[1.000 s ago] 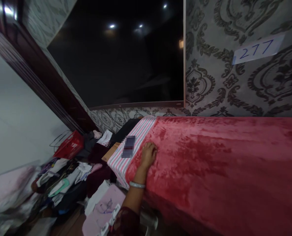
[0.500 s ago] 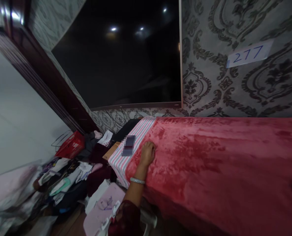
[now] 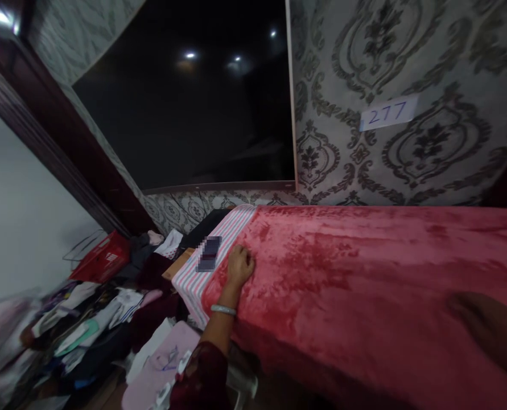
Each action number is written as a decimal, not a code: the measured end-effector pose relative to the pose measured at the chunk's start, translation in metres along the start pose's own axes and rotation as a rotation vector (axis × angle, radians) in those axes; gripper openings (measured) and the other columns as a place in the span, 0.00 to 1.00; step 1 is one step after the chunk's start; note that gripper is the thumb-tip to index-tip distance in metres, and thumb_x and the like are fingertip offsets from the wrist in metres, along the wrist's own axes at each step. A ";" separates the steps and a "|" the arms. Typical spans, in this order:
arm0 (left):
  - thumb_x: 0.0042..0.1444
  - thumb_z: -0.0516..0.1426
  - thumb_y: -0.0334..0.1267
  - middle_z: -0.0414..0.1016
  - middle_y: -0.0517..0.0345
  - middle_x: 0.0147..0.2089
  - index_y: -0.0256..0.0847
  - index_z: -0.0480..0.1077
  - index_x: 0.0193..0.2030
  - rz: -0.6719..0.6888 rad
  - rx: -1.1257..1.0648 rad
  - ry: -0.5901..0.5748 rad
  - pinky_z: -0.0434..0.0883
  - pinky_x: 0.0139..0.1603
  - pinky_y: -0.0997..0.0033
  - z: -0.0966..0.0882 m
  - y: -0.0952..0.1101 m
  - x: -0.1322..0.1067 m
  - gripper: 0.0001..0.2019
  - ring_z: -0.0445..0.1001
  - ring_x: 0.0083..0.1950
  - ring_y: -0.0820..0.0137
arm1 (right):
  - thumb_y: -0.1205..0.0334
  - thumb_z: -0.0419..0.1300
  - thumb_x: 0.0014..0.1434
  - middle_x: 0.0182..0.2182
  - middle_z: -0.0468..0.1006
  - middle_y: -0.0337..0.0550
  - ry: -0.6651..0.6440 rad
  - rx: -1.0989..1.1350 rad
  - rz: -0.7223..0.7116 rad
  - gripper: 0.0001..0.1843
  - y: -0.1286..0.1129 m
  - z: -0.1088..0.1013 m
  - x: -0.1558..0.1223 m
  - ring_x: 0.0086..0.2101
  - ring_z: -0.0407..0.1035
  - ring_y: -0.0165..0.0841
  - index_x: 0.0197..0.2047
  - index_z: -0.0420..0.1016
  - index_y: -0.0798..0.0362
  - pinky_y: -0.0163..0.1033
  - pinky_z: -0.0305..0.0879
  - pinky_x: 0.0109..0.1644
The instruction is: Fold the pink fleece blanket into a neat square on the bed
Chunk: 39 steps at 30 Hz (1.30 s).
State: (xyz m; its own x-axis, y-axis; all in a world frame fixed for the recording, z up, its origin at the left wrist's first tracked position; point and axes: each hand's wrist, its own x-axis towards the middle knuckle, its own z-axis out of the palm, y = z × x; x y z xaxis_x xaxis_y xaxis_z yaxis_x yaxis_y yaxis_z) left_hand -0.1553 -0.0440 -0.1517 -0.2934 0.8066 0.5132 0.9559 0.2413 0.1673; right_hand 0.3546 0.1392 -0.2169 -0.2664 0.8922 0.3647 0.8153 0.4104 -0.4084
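Observation:
My left hand [image 3: 240,265], with a pale bangle [image 3: 223,310] on its wrist, rests knuckles up on a plush red blanket [image 3: 321,267]. Its fingers are curled in, and nothing shows between them. Over the right part of the blanket is my right hand [image 3: 487,324], dark and smeared by motion. I cannot make out its fingers or whether it touches the fabric. Left of my left hand a dark pixelated rectangle [image 3: 209,254] lies on the grey, pink and white striped cloth [image 3: 230,228] along the blanket's end.
A large dark television screen [image 3: 202,114] and a paper marked 277 [image 3: 388,112] are on the patterned wall. At left stand a red basket [image 3: 103,259] and a heap of clothes [image 3: 95,330]. A pink stool-like seat [image 3: 163,364] is below my left arm.
My right hand has come further into view from the right edge. The view has shifted right, while my left hand stays at the same place on the blanket.

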 end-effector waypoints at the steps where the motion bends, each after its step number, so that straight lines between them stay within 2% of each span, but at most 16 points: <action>1: 0.56 0.55 0.33 0.71 0.49 0.39 0.43 0.68 0.32 -0.009 0.007 0.003 0.66 0.50 0.58 -0.001 0.000 0.001 0.03 0.69 0.46 0.59 | 0.46 0.47 0.54 0.39 0.82 0.55 -0.015 0.036 0.021 0.19 -0.004 -0.003 -0.001 0.41 0.77 0.48 0.33 0.74 0.47 0.50 0.74 0.50; 6: 0.55 0.54 0.31 0.70 0.51 0.34 0.44 0.65 0.28 -0.021 0.020 0.013 0.67 0.45 0.61 -0.005 0.002 0.004 0.06 0.71 0.41 0.60 | 0.43 0.45 0.54 0.42 0.82 0.57 0.017 0.161 0.087 0.24 -0.013 -0.002 -0.002 0.45 0.76 0.53 0.34 0.77 0.49 0.56 0.71 0.55; 13: 0.57 0.52 0.33 0.72 0.51 0.35 0.44 0.64 0.28 -0.060 0.062 -0.001 0.68 0.45 0.62 -0.004 -0.003 0.004 0.07 0.72 0.42 0.60 | 0.41 0.48 0.53 0.45 0.82 0.57 0.053 0.214 0.044 0.27 0.009 0.025 0.003 0.46 0.76 0.53 0.38 0.79 0.52 0.58 0.70 0.58; 16: 0.57 0.52 0.33 0.72 0.51 0.36 0.44 0.65 0.28 -0.064 0.080 -0.008 0.68 0.45 0.62 -0.005 -0.003 0.003 0.07 0.73 0.42 0.61 | 0.42 0.47 0.54 0.46 0.82 0.58 0.076 0.214 0.044 0.28 0.010 0.030 0.003 0.47 0.76 0.53 0.39 0.79 0.53 0.57 0.70 0.58; 22: 0.58 0.51 0.32 0.73 0.49 0.37 0.43 0.67 0.29 -0.087 0.122 -0.039 0.67 0.46 0.62 -0.012 0.007 0.004 0.08 0.72 0.43 0.60 | 0.43 0.45 0.56 0.43 0.82 0.57 0.040 0.207 0.006 0.26 0.000 0.015 0.001 0.46 0.77 0.50 0.36 0.77 0.51 0.55 0.71 0.56; 29: 0.60 0.51 0.31 0.74 0.47 0.40 0.41 0.70 0.33 -0.106 0.171 -0.079 0.65 0.48 0.64 -0.010 0.012 0.000 0.08 0.72 0.45 0.61 | 0.44 0.46 0.54 0.41 0.82 0.56 -0.023 0.187 0.028 0.23 -0.013 -0.006 0.001 0.42 0.77 0.52 0.32 0.76 0.48 0.54 0.73 0.50; 34: 0.60 0.51 0.31 0.74 0.47 0.40 0.40 0.71 0.34 -0.100 0.183 -0.075 0.65 0.48 0.64 -0.009 0.013 -0.001 0.08 0.72 0.46 0.61 | 0.45 0.46 0.54 0.40 0.82 0.54 -0.075 0.173 0.012 0.21 -0.012 -0.007 0.001 0.41 0.77 0.51 0.32 0.77 0.46 0.53 0.73 0.45; 39: 0.59 0.51 0.30 0.74 0.47 0.39 0.39 0.71 0.34 -0.102 0.165 -0.074 0.65 0.47 0.64 -0.007 0.012 0.001 0.08 0.72 0.45 0.62 | 0.43 0.43 0.58 0.44 0.81 0.57 -0.103 0.130 0.045 0.26 -0.008 -0.004 0.000 0.45 0.76 0.50 0.36 0.77 0.49 0.51 0.71 0.49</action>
State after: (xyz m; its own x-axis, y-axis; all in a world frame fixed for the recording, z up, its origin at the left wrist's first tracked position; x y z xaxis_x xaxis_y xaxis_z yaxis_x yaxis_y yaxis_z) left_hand -0.1444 -0.0439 -0.1432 -0.3927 0.8095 0.4365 0.9121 0.4037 0.0718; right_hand 0.3502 0.1352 -0.2101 -0.2878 0.9222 0.2582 0.7560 0.3843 -0.5298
